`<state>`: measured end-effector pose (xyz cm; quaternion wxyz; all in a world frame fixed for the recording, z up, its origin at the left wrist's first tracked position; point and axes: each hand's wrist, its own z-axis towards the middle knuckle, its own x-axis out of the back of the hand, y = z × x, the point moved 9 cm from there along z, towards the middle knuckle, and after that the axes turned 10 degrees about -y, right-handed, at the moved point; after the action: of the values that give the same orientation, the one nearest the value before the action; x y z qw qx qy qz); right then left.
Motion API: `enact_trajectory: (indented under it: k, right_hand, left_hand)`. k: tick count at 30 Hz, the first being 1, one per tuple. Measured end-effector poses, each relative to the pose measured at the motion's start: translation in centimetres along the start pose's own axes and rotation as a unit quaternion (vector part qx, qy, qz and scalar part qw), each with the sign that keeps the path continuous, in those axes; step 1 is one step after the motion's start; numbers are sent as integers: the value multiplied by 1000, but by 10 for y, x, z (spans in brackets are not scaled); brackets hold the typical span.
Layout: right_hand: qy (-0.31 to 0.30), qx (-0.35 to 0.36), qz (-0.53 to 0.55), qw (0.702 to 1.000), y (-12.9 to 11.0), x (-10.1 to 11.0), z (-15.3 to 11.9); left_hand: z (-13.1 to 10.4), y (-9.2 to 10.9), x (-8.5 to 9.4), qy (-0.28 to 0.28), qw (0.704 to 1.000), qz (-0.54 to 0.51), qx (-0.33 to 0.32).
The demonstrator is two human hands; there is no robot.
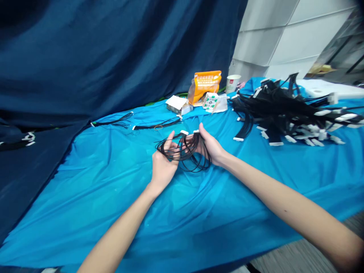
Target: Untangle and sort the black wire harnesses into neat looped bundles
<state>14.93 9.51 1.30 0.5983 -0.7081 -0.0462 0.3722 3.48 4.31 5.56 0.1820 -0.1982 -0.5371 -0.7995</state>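
A looped bundle of thin black wires with two white connectors on top is held between both hands above the blue cloth. My left hand is closed on the left side of the loops, some strands lying over its fingers. My right hand grips the right side, its thumb up beside the right white connector. The other white connector stands a little to the left. Behind the hands, a flat black cable with white ends lies on the cloth, an orange-brown ring on it.
A big pile of black cables with white connectors lies at the right. An orange pouch, a small open box, a white packet and a paper cup stand at the back. Another cable lies at the left.
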Motion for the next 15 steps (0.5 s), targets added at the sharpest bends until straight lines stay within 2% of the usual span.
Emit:
enact_trajectory:
  k: [5,15]
  right_hand:
    - [-6,-2,9,1000,-1,-4,-1]
    - [7,-4,19,1000,-3,-3,-3]
  left_hand:
    - [-3,14,5,39,996,71,-38]
    - [-9,27,2,41,968,216,-119]
